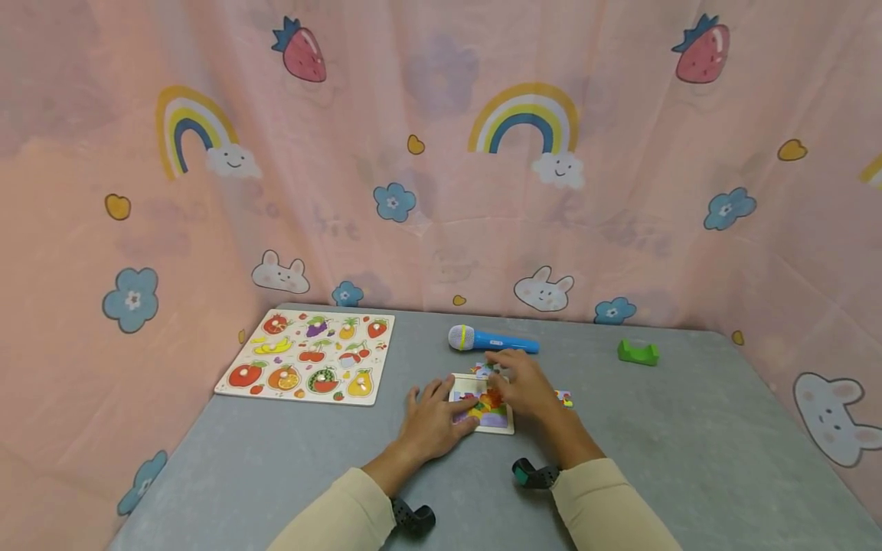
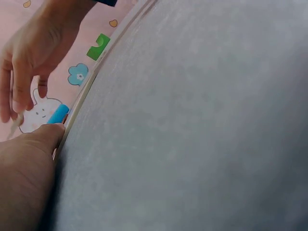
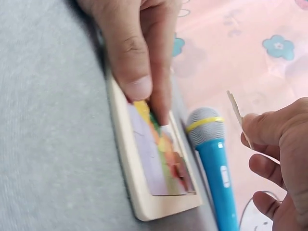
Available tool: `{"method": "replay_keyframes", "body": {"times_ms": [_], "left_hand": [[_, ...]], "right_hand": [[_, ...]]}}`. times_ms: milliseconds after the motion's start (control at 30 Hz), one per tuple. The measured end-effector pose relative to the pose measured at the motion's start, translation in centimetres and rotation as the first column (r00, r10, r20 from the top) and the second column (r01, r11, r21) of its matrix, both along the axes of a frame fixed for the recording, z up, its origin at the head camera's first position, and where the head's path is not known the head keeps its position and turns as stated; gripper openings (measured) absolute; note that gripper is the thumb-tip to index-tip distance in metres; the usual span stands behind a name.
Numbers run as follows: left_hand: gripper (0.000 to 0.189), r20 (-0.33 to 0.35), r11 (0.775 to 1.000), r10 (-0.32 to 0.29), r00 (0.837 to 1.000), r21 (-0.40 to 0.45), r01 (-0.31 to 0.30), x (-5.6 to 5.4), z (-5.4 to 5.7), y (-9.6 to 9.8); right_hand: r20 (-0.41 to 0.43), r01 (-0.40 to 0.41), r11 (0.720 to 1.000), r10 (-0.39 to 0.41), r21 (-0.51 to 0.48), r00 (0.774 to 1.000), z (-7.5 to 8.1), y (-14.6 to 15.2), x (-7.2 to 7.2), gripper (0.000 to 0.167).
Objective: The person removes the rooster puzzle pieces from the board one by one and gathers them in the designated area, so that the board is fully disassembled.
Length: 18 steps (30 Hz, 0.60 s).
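My left hand point(image 1: 430, 419) lies at the left side of a small wooden-framed jigsaw puzzle point(image 1: 492, 421). Its index finger stretches over the coloured picture and its thumb touches the lower part. Above the board, my right hand point(image 1: 527, 383) pinches a thin puzzle piece point(image 3: 239, 115), seen edge-on in the right wrist view. In the head view, a blue-patterned piece point(image 1: 485, 370) shows at the right fingertips. The picture inside the frame is purple, green, yellow and red, partly covered by the hands.
Behind the board lies a blue toy microphone point(image 1: 506, 343). To the left is a fruit peg puzzle point(image 1: 313, 356); a green notched block point(image 1: 638, 353) stands at the back right. Another colourful piece point(image 1: 566, 398) shows beside the right wrist. A pink printed curtain point(image 1: 441, 252) hangs behind the table.
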<state>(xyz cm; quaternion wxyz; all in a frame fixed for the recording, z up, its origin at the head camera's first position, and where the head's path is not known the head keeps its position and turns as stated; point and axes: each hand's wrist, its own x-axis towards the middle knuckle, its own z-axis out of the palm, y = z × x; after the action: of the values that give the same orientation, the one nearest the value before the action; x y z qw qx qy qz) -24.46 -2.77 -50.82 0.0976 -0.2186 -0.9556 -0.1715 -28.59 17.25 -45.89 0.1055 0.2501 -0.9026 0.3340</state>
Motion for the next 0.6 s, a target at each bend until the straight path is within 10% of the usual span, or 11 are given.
{"method": "replay_keyframes", "body": {"times_ms": [600], "left_hand": [[0.041, -0.008, 1.000, -0.004, 1.000, 0.000, 0.004, -0.1, 0.0, 0.1]], "right_hand": [[-0.206, -0.048, 0.997, 0.036, -0.053, 0.978, 3.9, 1.8, 3.0, 0.040]]}}
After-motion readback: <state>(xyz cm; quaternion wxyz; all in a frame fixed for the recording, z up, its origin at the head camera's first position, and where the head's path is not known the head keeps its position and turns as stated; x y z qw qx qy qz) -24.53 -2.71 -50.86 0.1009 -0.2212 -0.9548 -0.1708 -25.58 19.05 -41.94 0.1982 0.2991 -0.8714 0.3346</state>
